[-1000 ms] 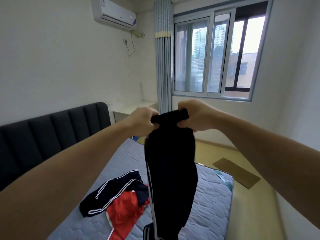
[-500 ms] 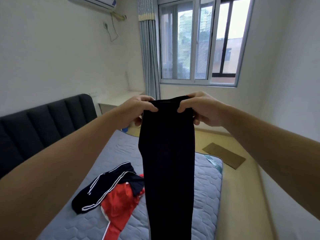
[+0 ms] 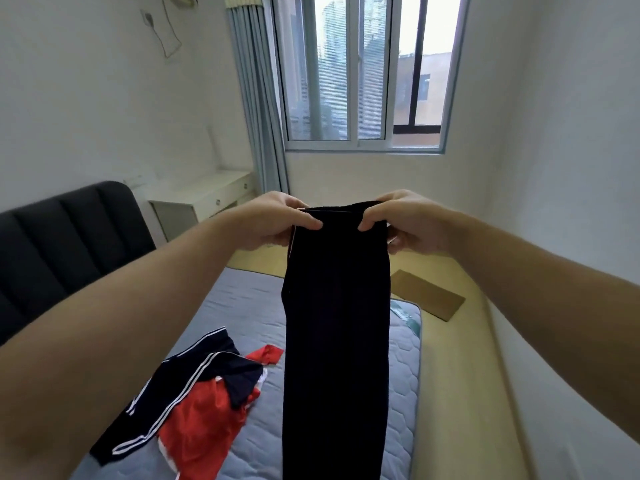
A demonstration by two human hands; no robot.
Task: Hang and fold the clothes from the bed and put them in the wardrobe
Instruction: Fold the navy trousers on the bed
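**Dark Trousers Held Up Over a Quilted Mattress**

Pale plaster walls and a white-framed sliding window [image 3: 363,74] close off the far end of a narrow bedroom, with a pleated blue-grey curtain [image 3: 258,95] hanging at the window's left edge. Below it runs a yellowish smooth floor [image 3: 460,358], where a flat brown rectangle of cardboard [image 3: 427,294] lies near the wall. A small white table [image 3: 204,199] with drawers stands in the corner beside the curtain.

On the left, the bed [image 3: 403,375] shows a bare grey-blue mattress stitched in a rounded quilted pattern, backed by a dark headboard [image 3: 65,237] padded in vertical channels.

Both arms reach forward over the mattress. The left hand [image 3: 277,220] and the right hand [image 3: 405,221] each pinch the top edge of a pair of black trousers [image 3: 336,341], thumbs in front and fingers curled behind the cloth. The fabric is matte and plain, hanging straight down in a long, narrow, flattened panel that runs out of the bottom of the view; a thin pale stripe shows along its upper left seam.

Beside it on the mattress lies a crumpled heap: a dark navy garment [image 3: 194,375] with double white stripes, sprawled over a bright red garment [image 3: 204,427] with a smooth, slightly glossy look. The heap lies apart from the hanging trousers.
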